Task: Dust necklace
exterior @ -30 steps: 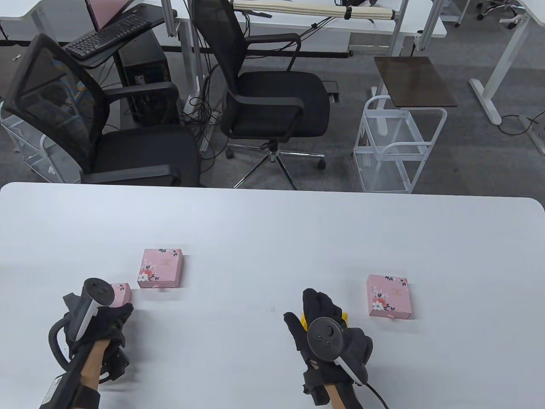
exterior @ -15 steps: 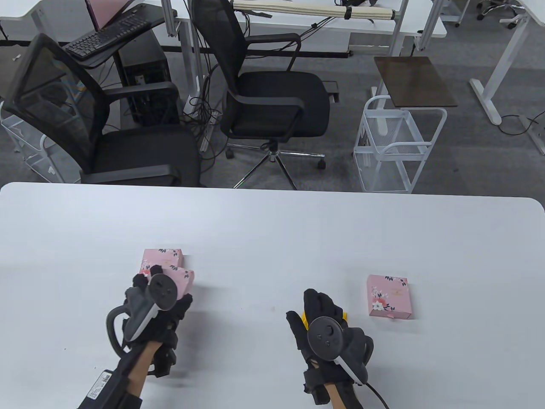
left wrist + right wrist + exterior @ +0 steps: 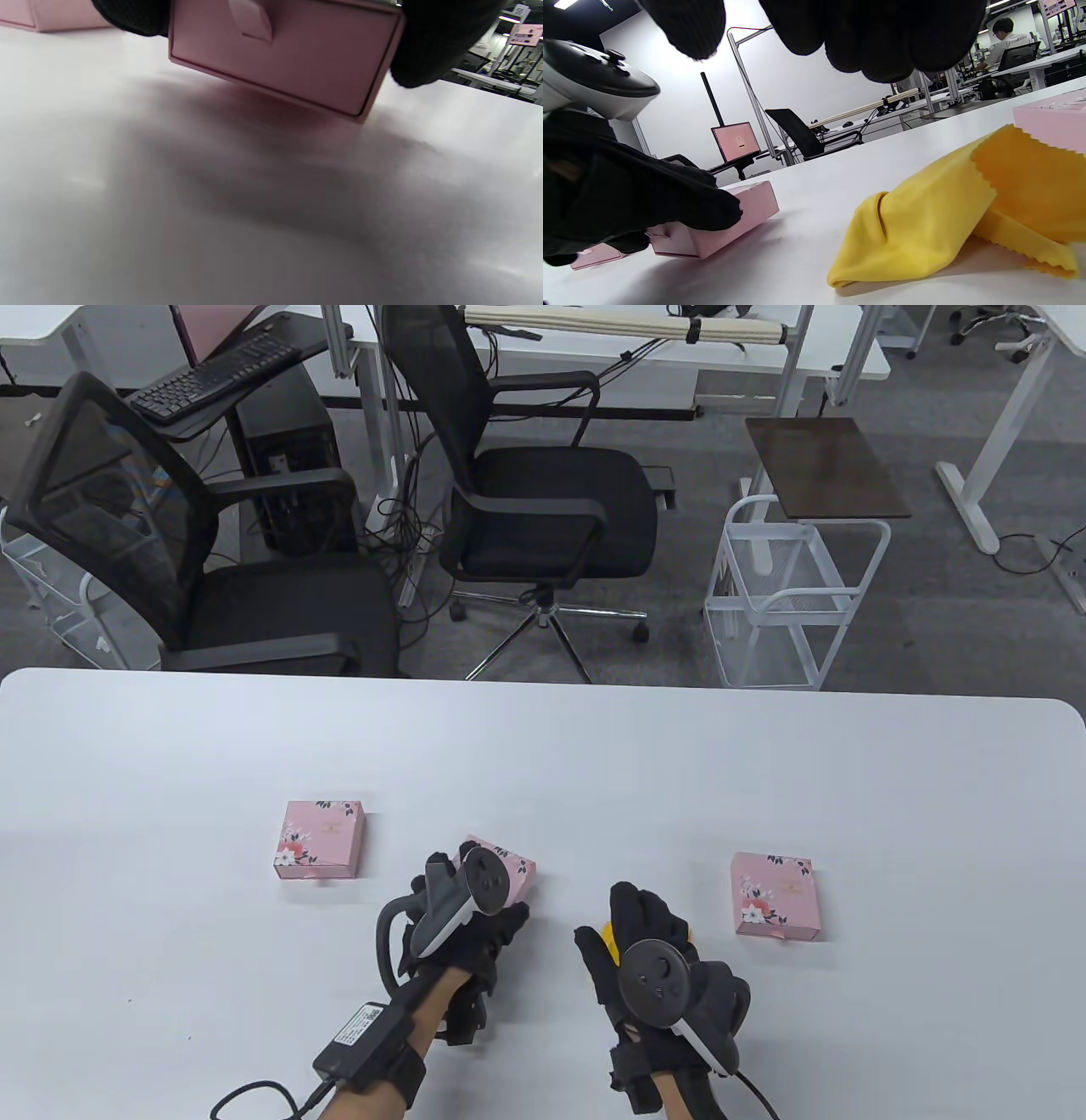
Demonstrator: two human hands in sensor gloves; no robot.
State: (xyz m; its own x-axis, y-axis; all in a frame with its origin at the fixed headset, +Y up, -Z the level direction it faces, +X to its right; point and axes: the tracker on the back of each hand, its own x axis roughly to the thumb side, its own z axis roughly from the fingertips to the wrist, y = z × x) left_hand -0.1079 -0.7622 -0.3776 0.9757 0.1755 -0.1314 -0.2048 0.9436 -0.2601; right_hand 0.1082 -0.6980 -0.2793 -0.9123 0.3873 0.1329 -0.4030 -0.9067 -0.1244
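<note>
My left hand [image 3: 472, 931] grips a small pink drawer box [image 3: 514, 875], tilted and lifted a little off the white table [image 3: 543, 763] near its middle. In the left wrist view the box [image 3: 297, 59] shows its ribbon pull tab, with gloved fingers [image 3: 437, 42] curled at both sides. My right hand [image 3: 649, 937] hovers with straight fingers over a folded yellow cloth [image 3: 607, 943]. That cloth [image 3: 925, 224] lies on the table under the fingers [image 3: 874, 38], and the held box [image 3: 729, 224] is to its left. No necklace is visible.
Two larger pink floral boxes lie on the table, one at the left [image 3: 321, 838] and one at the right [image 3: 775, 895]. Office chairs [image 3: 543, 500] and a white wire cart [image 3: 789, 594] stand beyond the far edge.
My left hand has carried the small pink box from the table's left side rightward to the middle, close to my right hand. The right hand has stayed over the cloth.
</note>
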